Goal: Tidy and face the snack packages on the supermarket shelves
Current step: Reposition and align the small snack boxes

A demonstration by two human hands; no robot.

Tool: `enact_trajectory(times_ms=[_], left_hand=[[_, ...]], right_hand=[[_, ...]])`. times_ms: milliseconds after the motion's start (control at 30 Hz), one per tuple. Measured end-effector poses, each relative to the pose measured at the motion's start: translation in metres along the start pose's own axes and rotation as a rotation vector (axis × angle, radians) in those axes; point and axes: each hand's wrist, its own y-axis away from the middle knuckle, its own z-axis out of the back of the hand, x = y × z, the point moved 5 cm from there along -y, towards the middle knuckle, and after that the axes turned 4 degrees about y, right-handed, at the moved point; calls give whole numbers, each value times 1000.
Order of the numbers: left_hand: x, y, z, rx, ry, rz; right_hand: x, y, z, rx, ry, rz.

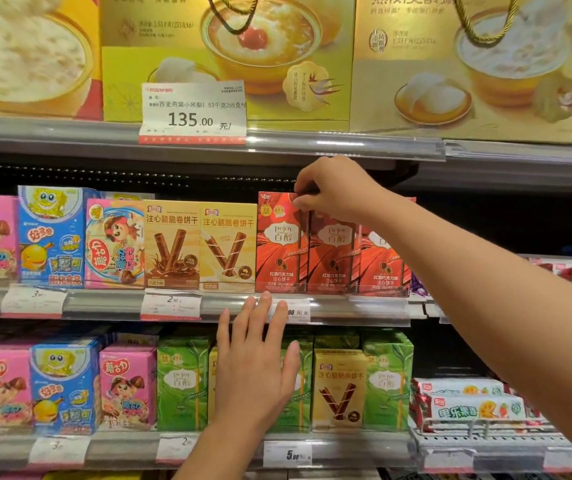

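- My right hand (333, 188) pinches the top edge of a red Pejoy box (282, 244); the box stands upright, long axis straight down below my fingers
- My left hand (255, 362) is spread flat, lower down, fingertips at the shelf rail (111, 303); farther from that box

Our left hand (255, 362) hid a green box (295, 410); our right forearm (485, 289) covered the third red box (385, 265); small price tags (170, 303) were unreadable.
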Motion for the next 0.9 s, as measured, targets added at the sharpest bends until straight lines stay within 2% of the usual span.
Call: enact_trajectory(times_ms=[200,433,900], left_hand=[[0,-1,-1,5,-4,10],[-1,-1,-4,-24,10,0],[0,-1,-6,-36,-5,-4]], right_hand=[[-3,-2,1,-75,-90,-4],[-6,2,6,-50,-250,-26],[-5,7,3,-72,-227,9]])
